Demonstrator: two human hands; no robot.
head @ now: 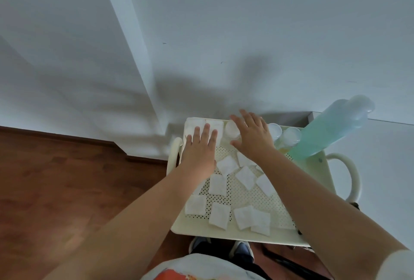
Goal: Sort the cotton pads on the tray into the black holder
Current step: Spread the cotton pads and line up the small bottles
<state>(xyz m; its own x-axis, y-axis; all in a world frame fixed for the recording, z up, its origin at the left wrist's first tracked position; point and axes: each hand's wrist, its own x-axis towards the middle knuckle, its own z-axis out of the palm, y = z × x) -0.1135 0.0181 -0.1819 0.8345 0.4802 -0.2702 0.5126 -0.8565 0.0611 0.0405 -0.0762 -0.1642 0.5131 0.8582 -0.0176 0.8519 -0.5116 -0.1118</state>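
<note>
While both arms reach forward over it, the cream perforated tray (313,174) carries everything else. At its far right stands a tall bottle of blue-green liquid (331,131), with small clear cups (291,136) beside it. A folded white cloth (201,126) lies at the far left corner, and the left hand (199,152) rests on it, fingers straight and spread. Square cotton pads (245,177) lie scattered across the tray's middle and near edge. The right hand (253,137) hovers flat, its grip apart, near a round white cup (231,130).
</note>
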